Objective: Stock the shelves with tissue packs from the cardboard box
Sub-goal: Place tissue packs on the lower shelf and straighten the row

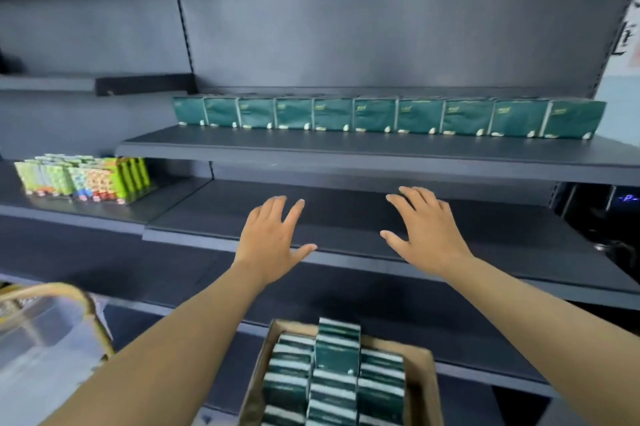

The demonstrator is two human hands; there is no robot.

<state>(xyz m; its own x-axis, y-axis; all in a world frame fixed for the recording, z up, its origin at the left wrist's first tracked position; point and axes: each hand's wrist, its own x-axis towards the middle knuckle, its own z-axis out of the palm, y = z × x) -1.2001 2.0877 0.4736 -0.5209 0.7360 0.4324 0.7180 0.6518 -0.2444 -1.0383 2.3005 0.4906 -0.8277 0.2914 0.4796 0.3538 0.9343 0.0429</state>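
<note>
Cardboard box (420,387): nearest the camera, below both hands, holding dark green tissue packs (334,387) in three columns; one pack stands up above the others in the middle column. Total inside cannot be counted.
Left hand (273,238): fingers spread, palm down, holding nothing, above and left of the box.
Right hand (426,235): likewise splayed and empty, above and right of the box.
Key relation: packs lie straight below and toward the body from both hands, about equally near each; the raised pack's long axis is upright.
Middle shelf (346,217): bare, above the box, under the fingertips.
Upper shelf row (388,117): ten green packs, side by side.
Colourful packs (83,179): up left of the box, count unclear.
</note>
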